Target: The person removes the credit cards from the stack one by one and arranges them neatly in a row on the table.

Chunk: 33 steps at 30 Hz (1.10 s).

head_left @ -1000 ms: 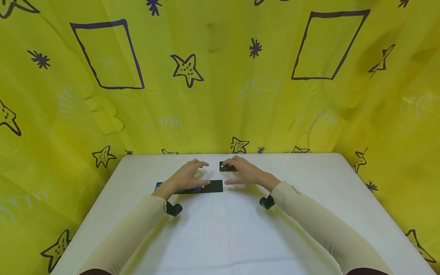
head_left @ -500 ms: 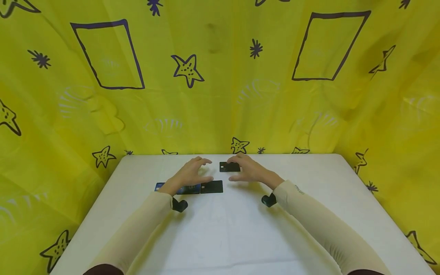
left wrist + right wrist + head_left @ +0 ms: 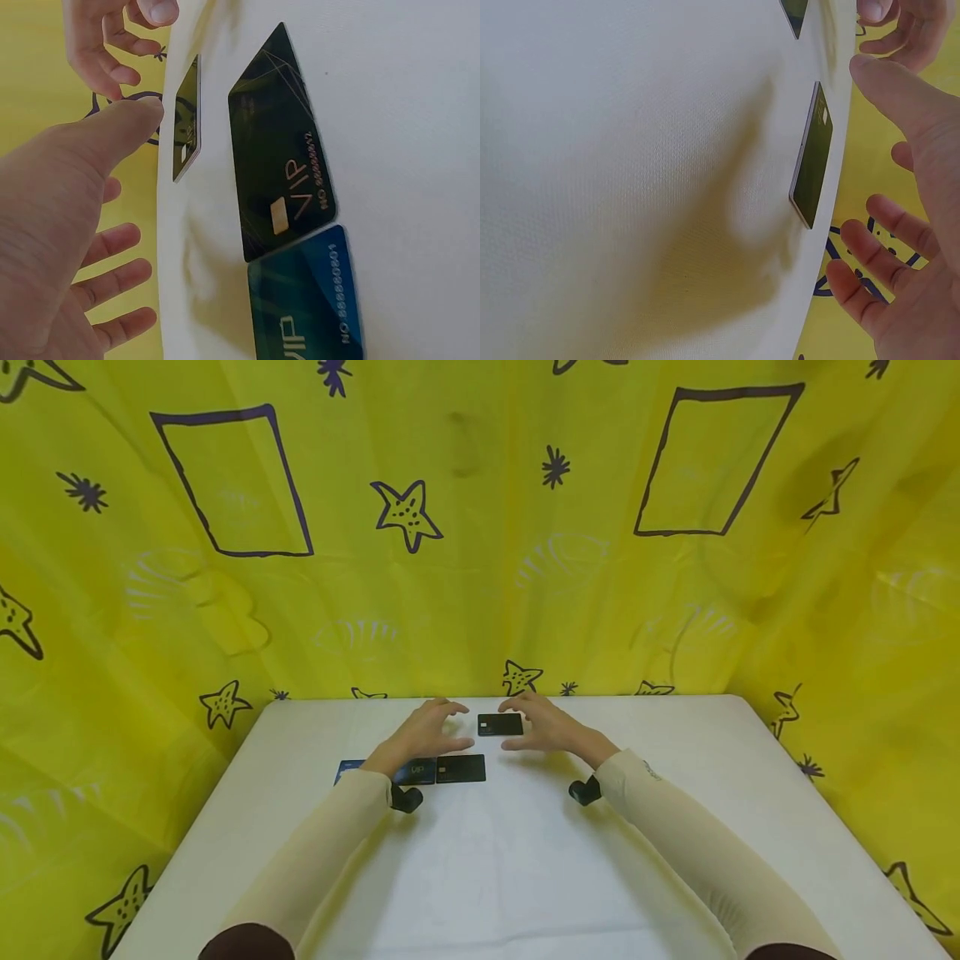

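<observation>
Below frame centre, left grip (image 3: 423, 732) and right grip (image 3: 553, 728) hang spread beside the upper black card (image 3: 500, 725), likely light, stiff, best held by its edges.

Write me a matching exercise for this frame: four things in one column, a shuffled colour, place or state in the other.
1. far card
2. near dark card
3. left hand
4. curtain

A. yellow
B. thumb and fingers apart, holding nothing
C. lying apart, on its own
D. lying beside a blue card

Pairs: 1-C, 2-D, 3-B, 4-A
</observation>
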### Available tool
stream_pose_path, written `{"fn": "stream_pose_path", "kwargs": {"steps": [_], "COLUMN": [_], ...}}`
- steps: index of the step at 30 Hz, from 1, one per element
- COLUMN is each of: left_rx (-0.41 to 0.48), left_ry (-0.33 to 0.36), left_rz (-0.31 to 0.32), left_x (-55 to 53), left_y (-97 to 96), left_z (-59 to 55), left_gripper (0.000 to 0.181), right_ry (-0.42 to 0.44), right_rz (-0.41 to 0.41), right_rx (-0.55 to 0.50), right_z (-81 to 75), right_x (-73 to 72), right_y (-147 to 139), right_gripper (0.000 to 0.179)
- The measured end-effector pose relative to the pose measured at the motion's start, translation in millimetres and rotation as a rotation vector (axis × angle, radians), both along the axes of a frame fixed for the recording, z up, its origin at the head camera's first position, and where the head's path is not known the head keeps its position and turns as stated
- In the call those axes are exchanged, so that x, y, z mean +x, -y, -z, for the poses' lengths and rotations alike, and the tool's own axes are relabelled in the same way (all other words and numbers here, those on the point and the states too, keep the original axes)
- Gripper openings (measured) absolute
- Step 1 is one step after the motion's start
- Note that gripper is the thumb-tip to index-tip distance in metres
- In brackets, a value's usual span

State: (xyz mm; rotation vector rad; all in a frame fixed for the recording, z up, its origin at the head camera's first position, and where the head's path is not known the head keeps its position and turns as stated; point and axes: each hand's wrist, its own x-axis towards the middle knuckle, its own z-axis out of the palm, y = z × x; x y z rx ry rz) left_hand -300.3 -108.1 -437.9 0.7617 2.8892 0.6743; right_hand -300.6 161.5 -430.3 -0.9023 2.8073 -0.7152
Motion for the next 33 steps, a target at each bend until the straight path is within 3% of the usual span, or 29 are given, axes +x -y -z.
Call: {"fn": "stream_pose_path", "kwargs": {"steps": [7,13,33], "left_rx": [0.006,0.017,-0.011], "left_ry": [0.025,0.005,0.066], "left_rz": [-0.035,-0.029,-0.082], "left_x": [-2.0,-7.5,-18.9], "left_y": [-8.7,-14.1,-31.7], "left_z": [-0.9,6.6,12.8], "left_gripper": [0.064,0.061,0.058], "right_ry": [0.007,0.009,0.084], "right_rz": [0.010,0.018,0.119], "right_rx": [-0.015,-0.009,0.007], "right_z": [2.6,5.1,17.4], "right_x": [-3.8,-6.7,-24.9], "right_y": [-1.0,-1.6,-5.3], "right_gripper": [0.066,0.066,0.066]}}
